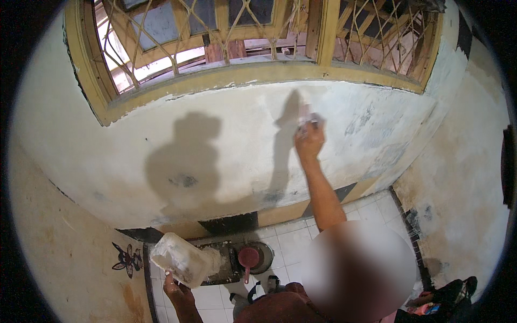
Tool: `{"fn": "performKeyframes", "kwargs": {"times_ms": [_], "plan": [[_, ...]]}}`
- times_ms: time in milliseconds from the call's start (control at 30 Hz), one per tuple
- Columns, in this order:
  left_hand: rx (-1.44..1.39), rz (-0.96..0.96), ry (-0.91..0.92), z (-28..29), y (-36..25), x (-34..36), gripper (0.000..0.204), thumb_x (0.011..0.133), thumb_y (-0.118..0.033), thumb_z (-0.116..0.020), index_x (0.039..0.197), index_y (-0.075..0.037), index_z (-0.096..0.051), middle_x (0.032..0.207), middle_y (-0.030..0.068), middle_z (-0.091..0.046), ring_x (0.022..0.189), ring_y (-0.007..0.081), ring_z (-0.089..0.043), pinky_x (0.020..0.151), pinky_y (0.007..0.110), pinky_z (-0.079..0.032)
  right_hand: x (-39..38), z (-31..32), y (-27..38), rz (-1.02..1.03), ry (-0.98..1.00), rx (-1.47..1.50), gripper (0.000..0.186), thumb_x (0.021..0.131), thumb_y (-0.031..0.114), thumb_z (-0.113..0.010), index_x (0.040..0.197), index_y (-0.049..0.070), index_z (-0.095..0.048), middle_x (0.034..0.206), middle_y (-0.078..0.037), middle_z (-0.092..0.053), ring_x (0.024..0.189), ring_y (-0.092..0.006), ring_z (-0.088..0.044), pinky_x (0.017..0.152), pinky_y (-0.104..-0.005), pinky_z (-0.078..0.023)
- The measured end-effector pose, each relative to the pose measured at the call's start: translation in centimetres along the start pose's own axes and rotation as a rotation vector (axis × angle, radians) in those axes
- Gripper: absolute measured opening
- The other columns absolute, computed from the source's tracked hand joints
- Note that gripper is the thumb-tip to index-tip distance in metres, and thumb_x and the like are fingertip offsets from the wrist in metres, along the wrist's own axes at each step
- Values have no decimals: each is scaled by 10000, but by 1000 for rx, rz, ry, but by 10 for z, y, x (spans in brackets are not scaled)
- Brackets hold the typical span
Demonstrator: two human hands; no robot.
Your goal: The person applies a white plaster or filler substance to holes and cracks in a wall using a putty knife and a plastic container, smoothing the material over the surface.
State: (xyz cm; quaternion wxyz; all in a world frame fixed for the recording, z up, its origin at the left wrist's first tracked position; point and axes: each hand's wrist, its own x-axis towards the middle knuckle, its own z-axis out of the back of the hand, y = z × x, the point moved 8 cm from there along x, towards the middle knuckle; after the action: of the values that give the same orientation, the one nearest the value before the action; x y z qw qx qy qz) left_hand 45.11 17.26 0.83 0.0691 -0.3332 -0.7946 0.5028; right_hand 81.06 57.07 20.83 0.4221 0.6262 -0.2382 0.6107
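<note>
My right hand point(311, 137) is closed round a paintbrush point(304, 112), raised against the whitish wall point(253, 134) just below the window frame, with its shadow beside it; the bristles are blurred. At the lower left my left hand point(175, 290) grips a translucent, white-smeared plastic container point(183, 255) by its edge; what is inside is hard to make out. The wall carries grey stains and patchy lighter white areas on the right.
A yellow-framed window point(226, 70) with grilles spans the top. On the tiled floor point(288, 247) are a dark round vessel point(264, 261) with a red dipper point(248, 257) and a dark slab point(229, 272). Side walls flank me; dark items point(452, 299) lie at lower right.
</note>
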Motion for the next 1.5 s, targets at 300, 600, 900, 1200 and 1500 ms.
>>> {"fn": "performKeyframes", "kwargs": {"times_ms": [300, 600, 900, 1200, 1500], "plan": [[-21, -24, 44, -29, 3, -8, 600, 889, -361, -540, 1257, 95, -413, 1191, 217, -520, 1094, 322, -544, 894, 440, -482, 25, -45, -54, -206, 158, -119, 255, 708, 106, -618, 944, 11, -634, 1037, -155, -566, 804, -330, -607, 661, -408, -516], [-60, 35, 77, -48, 25, -4, 530, 895, -316, -550, 1220, 89, -442, 1145, 189, -551, 1038, 304, -578, 898, 442, -489, -1, -8, 25, 237, 168, 124, 198, 635, 83, -656, 821, 29, -618, 1042, -158, -595, 821, -318, -615, 656, -431, -524], [-9, 22, 62, -54, 25, -17, 528, 896, -314, -528, 1204, 109, -455, 1141, 199, -551, 1031, 301, -579, 869, 428, -496, -41, -25, -56, 561, 343, 113, 172, 661, 48, -637, 831, 33, -663, 1011, -126, -621, 864, -292, -620, 676, -393, -513], [11, 95, 83, -34, 40, -14, 617, 888, -386, -560, 1327, 14, -396, 1305, 167, -460, 1180, 291, -484, 962, 453, -430, 58, 36, -115, -316, -73, 15, 173, 715, 67, -634, 873, -5, -635, 951, -167, -612, 830, -318, -610, 728, -401, -493], [-51, -2, 172, -39, 22, -14, 606, 904, -385, -531, 1323, 30, -393, 1290, 164, -486, 1186, 302, -482, 992, 469, -396, -25, -65, 128, 27, 402, 329, 197, 654, 107, -663, 834, 29, -668, 1065, -155, -556, 684, -303, -632, 593, -402, -529]]}}
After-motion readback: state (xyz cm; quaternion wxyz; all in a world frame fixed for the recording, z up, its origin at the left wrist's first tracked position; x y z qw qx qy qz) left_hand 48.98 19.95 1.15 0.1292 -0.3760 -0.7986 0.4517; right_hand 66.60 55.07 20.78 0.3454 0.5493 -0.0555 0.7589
